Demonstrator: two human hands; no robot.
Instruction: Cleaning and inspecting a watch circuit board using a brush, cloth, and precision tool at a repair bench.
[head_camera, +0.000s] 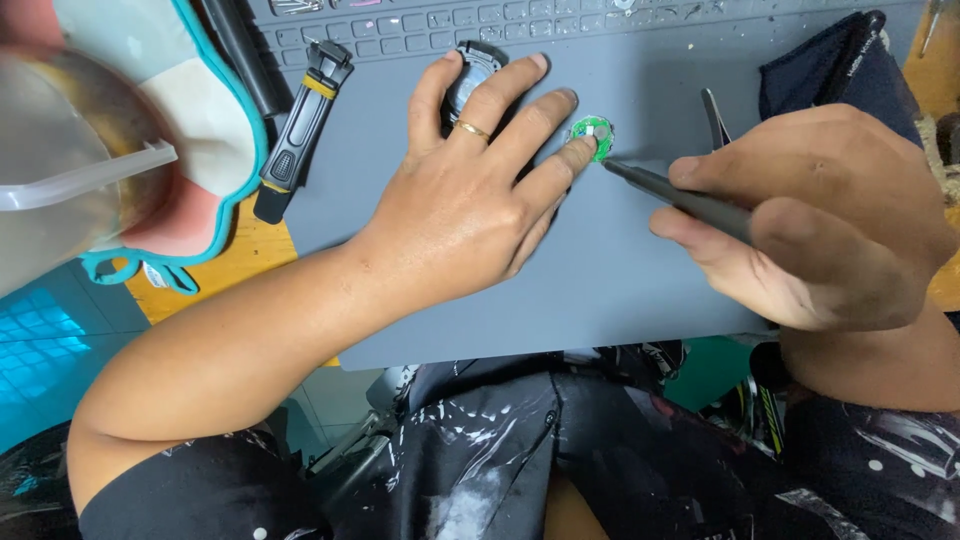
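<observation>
Board (592, 136) under left fingertip (578, 152) (tool-touched)

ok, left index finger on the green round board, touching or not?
Touching. The head view shows the left hand with its index fingertip pressed on the edge of the small green round board, no gap between them, on the grey mat.

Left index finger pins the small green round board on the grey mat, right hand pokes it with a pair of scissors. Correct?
Not quite. The head view shows the right hand holding a slim dark pen-like tool, not scissors; its tip meets the green round board. The rest holds: the left hand pins the board with its index finger on the grey mat.
</observation>
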